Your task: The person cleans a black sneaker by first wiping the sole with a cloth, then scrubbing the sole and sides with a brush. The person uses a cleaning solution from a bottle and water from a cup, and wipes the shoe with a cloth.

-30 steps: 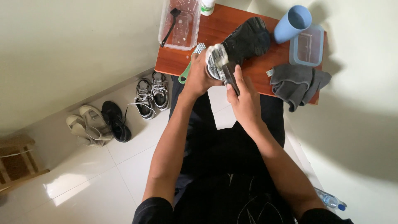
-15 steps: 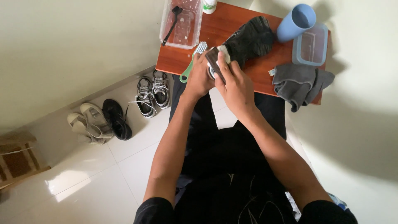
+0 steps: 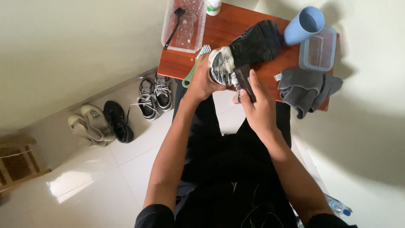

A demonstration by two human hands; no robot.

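Observation:
My left hand (image 3: 201, 80) grips the heel end of a dark shoe (image 3: 253, 44), held sole-up over the edge of a small reddish wooden table (image 3: 219, 38). The sole's heel is smeared with white foam. My right hand (image 3: 258, 105) holds a dark brush (image 3: 244, 82) whose head rests against the foamy heel. A green-handled brush (image 3: 194, 67) lies on the table edge just behind my left hand.
On the table stand a clear tub (image 3: 184, 25) with a black brush inside, a white bottle (image 3: 213, 6), a tipped blue cup (image 3: 304, 25), a clear lidded box (image 3: 318, 50) and a grey cloth (image 3: 306, 88). Sneakers (image 3: 154, 95), sandals (image 3: 90, 124) and a wooden stool (image 3: 19, 162) sit on the floor at left.
The shoe has been tilted up so more of its sole faces me. My right hand has slid the brush back toward me along the heel.

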